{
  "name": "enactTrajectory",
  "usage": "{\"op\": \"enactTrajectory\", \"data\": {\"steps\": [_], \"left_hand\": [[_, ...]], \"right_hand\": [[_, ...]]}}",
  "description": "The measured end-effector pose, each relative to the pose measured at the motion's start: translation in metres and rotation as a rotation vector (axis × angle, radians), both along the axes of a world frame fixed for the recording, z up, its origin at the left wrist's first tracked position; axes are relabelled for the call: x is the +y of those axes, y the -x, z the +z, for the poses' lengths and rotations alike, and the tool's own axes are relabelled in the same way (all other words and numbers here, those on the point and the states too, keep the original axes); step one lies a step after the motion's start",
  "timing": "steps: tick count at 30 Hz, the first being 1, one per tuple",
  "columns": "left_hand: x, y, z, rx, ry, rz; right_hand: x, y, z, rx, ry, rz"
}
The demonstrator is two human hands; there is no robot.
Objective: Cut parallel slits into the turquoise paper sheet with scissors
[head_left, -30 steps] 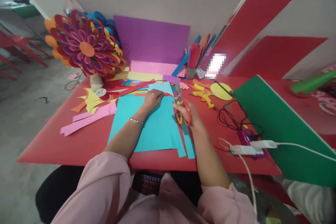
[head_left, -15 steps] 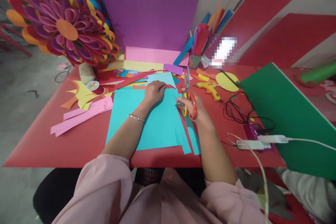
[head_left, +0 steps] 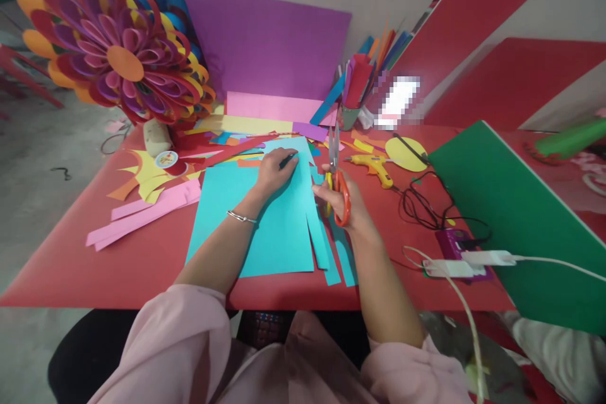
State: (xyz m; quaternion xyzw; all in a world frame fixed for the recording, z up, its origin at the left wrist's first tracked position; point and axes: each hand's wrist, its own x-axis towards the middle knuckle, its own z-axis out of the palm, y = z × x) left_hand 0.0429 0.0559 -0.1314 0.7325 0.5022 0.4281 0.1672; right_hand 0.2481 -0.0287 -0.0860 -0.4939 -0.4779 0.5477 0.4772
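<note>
A large turquoise paper sheet [head_left: 279, 240] lies before me. My left hand [head_left: 275, 170], fingers curled, holds it near its far edge; the fingertips are partly hidden. Along its right side a narrow turquoise strip [head_left: 316, 237] stands apart at the near end, with a gap beside the sheet. More turquoise strips [head_left: 346, 259] lie to the right, partly under my right wrist. My right hand [head_left: 344, 199] is closed around scissors [head_left: 334, 158] with red and yellow handles. Their blades point away from me, slightly spread, just right of the sheet.
Behind the sheet lie paper scraps [head_left: 227, 139]. A yellow glue gun [head_left: 374, 167] and a purple power strip [head_left: 457, 246] with cables are at right, beside a green board [head_left: 516, 221]. Pink strips [head_left: 146, 214] and a large paper flower [head_left: 125, 63] are at left.
The strip on the sheet's right side has parted from it at the near end, opening a gap. My right hand and the scissors have shifted slightly left. The view has tilted slightly.
</note>
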Motion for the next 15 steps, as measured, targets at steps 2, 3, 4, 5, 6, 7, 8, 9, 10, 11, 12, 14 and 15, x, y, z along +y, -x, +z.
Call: {"op": "enactTrajectory", "data": {"steps": [2, 3, 4, 5, 6, 7, 8, 9, 10, 11, 12, 14, 15], "left_hand": [[-0.001, -0.001, 0.003, -0.059, 0.003, 0.007], [-0.002, -0.002, 0.006, -0.075, 0.003, 0.010], [-0.003, -0.003, 0.008, -0.085, -0.003, 0.009], [-0.004, -0.004, 0.011, -0.093, -0.013, 0.005], [-0.005, -0.005, 0.015, -0.100, -0.022, -0.004], [-0.005, -0.006, 0.019, -0.106, -0.026, -0.015], [-0.006, -0.006, 0.024, -0.113, -0.026, -0.025], [-0.007, -0.006, 0.029, -0.124, -0.022, -0.031], [-0.008, -0.006, 0.035, -0.140, -0.018, -0.033], [-0.009, -0.005, 0.041, -0.156, -0.009, -0.034], [-0.009, -0.004, 0.048, -0.165, 0.006, -0.038], [-0.010, -0.001, 0.064, -0.142, 0.061, -0.053], [-0.010, -0.001, 0.073, -0.104, 0.100, -0.063]], "right_hand": [[0.000, 0.002, -0.001, -0.028, -0.017, -0.015], [-0.001, 0.004, -0.001, -0.041, -0.018, -0.010], [-0.001, 0.005, -0.002, -0.052, -0.017, -0.002], [-0.001, 0.006, -0.001, -0.059, -0.017, 0.008], [-0.001, 0.006, -0.001, -0.059, -0.021, 0.017], [-0.001, 0.007, 0.000, -0.050, -0.030, 0.021], [-0.002, 0.007, 0.002, -0.032, -0.043, 0.024], [-0.002, 0.006, 0.004, -0.010, -0.058, 0.027], [-0.003, 0.005, 0.006, 0.016, -0.072, 0.030], [-0.004, 0.004, 0.008, 0.045, -0.084, 0.034], [-0.005, 0.002, 0.009, 0.073, -0.091, 0.040], [-0.006, -0.001, 0.012, 0.119, -0.096, 0.059], [-0.007, -0.002, 0.013, 0.136, -0.095, 0.068]]}}
